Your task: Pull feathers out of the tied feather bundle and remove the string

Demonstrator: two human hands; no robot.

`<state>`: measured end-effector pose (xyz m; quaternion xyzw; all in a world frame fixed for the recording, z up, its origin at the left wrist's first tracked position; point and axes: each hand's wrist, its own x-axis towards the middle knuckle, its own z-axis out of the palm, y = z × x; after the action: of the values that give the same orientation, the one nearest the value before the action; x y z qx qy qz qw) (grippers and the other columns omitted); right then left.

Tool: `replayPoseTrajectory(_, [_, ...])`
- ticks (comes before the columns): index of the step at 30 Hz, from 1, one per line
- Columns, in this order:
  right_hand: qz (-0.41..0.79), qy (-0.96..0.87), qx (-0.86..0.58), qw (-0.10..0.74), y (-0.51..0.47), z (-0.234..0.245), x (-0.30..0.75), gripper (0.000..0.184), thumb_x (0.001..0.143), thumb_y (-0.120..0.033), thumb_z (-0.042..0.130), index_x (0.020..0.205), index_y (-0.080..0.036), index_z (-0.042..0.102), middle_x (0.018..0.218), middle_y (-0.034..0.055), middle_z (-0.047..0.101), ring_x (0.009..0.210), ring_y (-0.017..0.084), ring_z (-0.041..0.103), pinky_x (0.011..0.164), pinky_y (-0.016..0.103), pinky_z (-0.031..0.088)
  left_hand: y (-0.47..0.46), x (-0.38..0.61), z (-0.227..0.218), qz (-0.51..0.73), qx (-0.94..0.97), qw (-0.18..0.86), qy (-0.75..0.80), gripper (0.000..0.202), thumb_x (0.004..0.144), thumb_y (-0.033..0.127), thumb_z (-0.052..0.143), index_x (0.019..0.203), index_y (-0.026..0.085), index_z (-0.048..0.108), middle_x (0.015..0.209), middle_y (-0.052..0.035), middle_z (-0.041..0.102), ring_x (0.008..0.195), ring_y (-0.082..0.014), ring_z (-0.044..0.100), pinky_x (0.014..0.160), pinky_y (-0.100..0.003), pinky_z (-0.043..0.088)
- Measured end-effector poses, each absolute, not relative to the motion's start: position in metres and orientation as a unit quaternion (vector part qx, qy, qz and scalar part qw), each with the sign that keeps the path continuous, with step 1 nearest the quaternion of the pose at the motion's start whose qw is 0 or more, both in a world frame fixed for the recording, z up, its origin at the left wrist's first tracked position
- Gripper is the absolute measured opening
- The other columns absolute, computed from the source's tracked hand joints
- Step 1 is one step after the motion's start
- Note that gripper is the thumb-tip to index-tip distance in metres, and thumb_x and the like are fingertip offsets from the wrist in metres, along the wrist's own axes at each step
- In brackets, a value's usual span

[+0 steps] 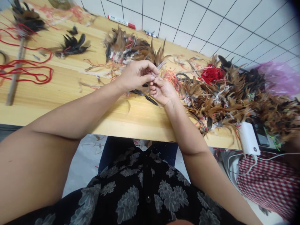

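My left hand (138, 75) and my right hand (163, 90) meet over the wooden table, thumbs and fingertips pinched together. What lies between the fingertips is too small and too covered to make out. A pale thin feather shaft (161, 64) shows just beyond them; whether the fingers touch it I cannot tell. Below my right hand lies a dark feather (151, 100). A heap of brown and black feathers (131, 47) sits just behind my left hand. To the right of my right hand spreads a larger pile of brown feather bunches (211, 97).
At left, a stick with black feathers tied on its end (15, 78) lies beside loose red cord (35, 70). A small black feather bunch (72, 45), a red-capped marker (122, 22), a red thread bundle (212, 73), a white power bank (248, 137) and a pink plastic bag (278, 78) lie around.
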<state>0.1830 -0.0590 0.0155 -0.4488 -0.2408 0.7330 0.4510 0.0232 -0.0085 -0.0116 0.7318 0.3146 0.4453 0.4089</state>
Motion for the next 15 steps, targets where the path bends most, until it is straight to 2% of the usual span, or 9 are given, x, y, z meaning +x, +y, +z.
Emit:
replayPoseTrajectory(3, [0.721,-0.241,-0.457,0.461,-0.058,0.014,0.183,0.026,0.110,-0.009,0.054,0.090,-0.023,0.046,0.066,-0.0089,0.051,0.053,0.006,0.039,0.051,0.012,0.029,-0.011,0.028,-0.014,0.454,0.719,0.420,0.319,0.012,0.091,0.022,0.077,0.102,0.022,0.074,0.101,-0.0079,0.081,0.098,-0.0252,0.080,0.094,-0.044,0.069])
replayPoseTrajectory(8, [0.699,-0.280,-0.459,0.472,-0.055,0.011,0.185,0.031,0.103,-0.011,0.069,0.089,-0.025,0.044,0.068,-0.0100,0.050,0.054,0.006,0.039,0.051,0.013,0.029,-0.007,0.030,-0.022,0.466,0.709,0.422,0.319,0.018,0.098,0.032,0.080,0.106,0.023,0.068,0.101,-0.0051,0.078,0.102,-0.0235,0.077,0.095,-0.045,0.065])
replayPoseTrajectory(12, [0.692,-0.305,-0.439,0.486,-0.056,0.011,0.186,0.039,0.101,-0.014,0.074,0.086,-0.025,0.040,0.071,-0.0096,0.048,0.055,0.005,0.037,0.052,0.014,0.030,0.001,0.028,-0.031,0.462,0.691,0.461,0.312,0.031,0.107,0.050,0.079,0.109,0.025,0.060,0.087,0.0013,0.071,0.101,-0.0193,0.072,0.095,-0.043,0.060])
replayPoseTrajectory(15, [0.690,-0.320,-0.424,0.493,-0.058,0.012,0.186,0.038,0.103,-0.012,0.070,0.084,-0.024,0.039,0.073,-0.0080,0.050,0.056,0.005,0.036,0.053,0.014,0.029,0.007,0.025,-0.035,0.480,0.649,0.505,0.307,0.048,0.099,0.066,0.084,0.105,0.027,0.057,0.085,0.0018,0.069,0.095,-0.0188,0.071,0.089,-0.043,0.059])
